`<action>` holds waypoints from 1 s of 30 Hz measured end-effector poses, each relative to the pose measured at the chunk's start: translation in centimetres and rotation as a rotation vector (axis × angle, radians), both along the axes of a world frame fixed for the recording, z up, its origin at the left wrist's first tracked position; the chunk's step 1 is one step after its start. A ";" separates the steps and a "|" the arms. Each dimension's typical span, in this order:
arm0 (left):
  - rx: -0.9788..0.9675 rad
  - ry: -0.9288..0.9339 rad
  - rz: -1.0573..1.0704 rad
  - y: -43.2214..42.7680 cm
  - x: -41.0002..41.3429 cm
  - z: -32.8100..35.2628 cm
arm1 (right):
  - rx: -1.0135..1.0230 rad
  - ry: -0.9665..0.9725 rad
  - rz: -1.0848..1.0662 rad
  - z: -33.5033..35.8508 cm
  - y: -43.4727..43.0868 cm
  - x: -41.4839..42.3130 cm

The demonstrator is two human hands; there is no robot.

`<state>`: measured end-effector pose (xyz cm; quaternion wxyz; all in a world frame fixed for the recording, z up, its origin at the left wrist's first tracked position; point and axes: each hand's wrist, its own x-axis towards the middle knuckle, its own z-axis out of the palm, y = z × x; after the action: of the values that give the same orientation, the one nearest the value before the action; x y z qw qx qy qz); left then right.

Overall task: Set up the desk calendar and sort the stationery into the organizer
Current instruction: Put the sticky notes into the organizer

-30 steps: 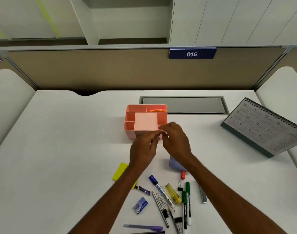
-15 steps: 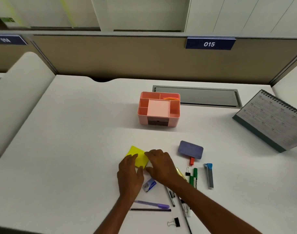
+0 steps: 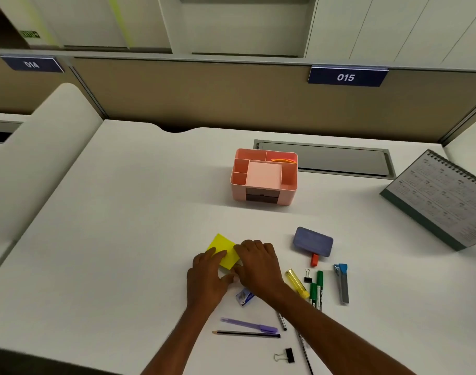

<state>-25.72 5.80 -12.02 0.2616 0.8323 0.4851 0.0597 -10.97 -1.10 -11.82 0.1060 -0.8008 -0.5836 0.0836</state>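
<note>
A yellow sticky note pad [image 3: 222, 247] lies on the white desk in front of me. My left hand [image 3: 205, 277] grips its near-left edge, fingers laid over the corner. My right hand [image 3: 258, 263] holds its right edge, thumb tucked under near the pad's near corner. Farther back stands the pink organizer [image 3: 239, 194], with a pink note block in its middle compartment and orange items [image 3: 284, 160] in the back right one. The desk calendar [image 3: 442, 201] stands propped at the far right.
Loose stationery lies right of and below my hands: a purple eraser [image 3: 313, 240], a small blue box [image 3: 245, 296], a yellow highlighter [image 3: 297, 283], green markers [image 3: 319, 288], a grey staple strip [image 3: 343, 285], a purple pen [image 3: 249, 325], a pencil [image 3: 246, 333], binder clips [image 3: 285, 355]. A grey cable hatch [image 3: 323, 158] sits behind the organizer.
Both hands left the organizer's front and came back toward me onto the yellow pad. The view swung left. Since half a second ago the hands have barely shifted.
</note>
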 end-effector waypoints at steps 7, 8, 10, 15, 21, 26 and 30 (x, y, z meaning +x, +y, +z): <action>0.084 -0.231 0.177 0.0 0.6 1.6 | 0.022 0.268 -0.212 2.2 0.6 0.2; 0.091 -0.241 0.197 0.0 0.8 2.0 | 0.031 0.359 -0.259 2.5 0.7 0.2; 0.100 -0.269 0.222 -0.1 1.3 2.5 | 0.053 0.610 -0.371 3.3 1.1 0.1; 0.133 -0.337 0.197 -0.5 2.6 3.4 | 0.200 1.165 -0.577 5.0 2.0 0.0; 0.089 -0.396 0.110 -0.4 3.8 3.7 | 0.289 1.222 -0.530 6.1 1.8 1.0; 0.044 -0.482 0.095 0.7 5.1 5.3 | 0.340 0.849 -0.398 6.2 1.3 4.0; 0.057 -0.582 0.165 3.0 7.0 8.2 | 0.300 0.581 -0.282 8.0 1.1 6.9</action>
<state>-18.74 8.76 -3.81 0.3604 0.7451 0.4538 0.3303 -4.11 -0.02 -3.82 0.3943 -0.7918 -0.4187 0.2056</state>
